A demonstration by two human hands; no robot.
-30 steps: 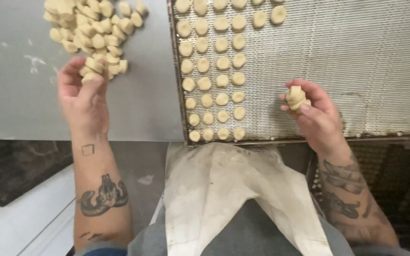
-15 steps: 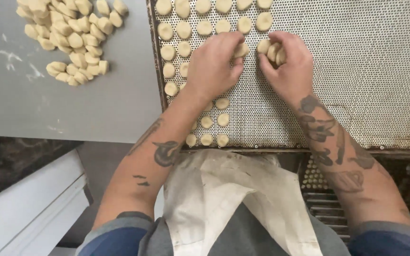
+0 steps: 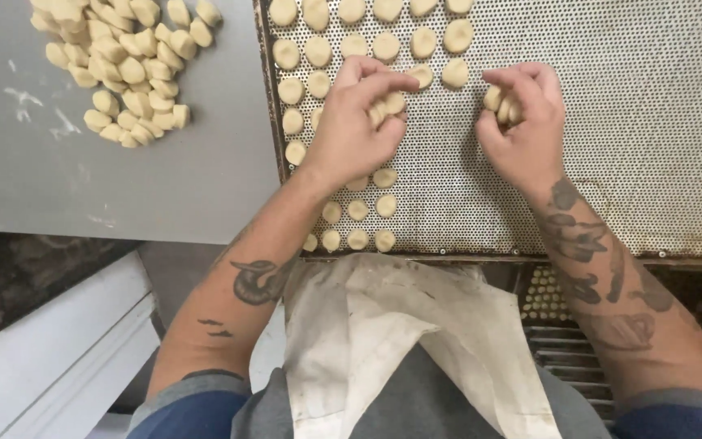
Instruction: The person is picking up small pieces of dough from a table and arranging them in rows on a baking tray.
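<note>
Pinching small pale dough pieces [image 3: 390, 104], left hand [image 3: 357, 122] and right hand [image 3: 522, 122] curl over the perforated metal tray [image 3: 652, 146]

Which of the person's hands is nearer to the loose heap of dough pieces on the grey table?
Left. The left hand is on the perforated tray, beside the heap; the right hand is farther across.

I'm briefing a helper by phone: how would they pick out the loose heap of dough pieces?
Start at the perforated metal tray, where both hands are at work. Go to the plain grey worktop beside its left edge. In the far left corner lies the heap of dough pieces, jumbled and touching, unlike the tray's neat spaced rows.
</note>
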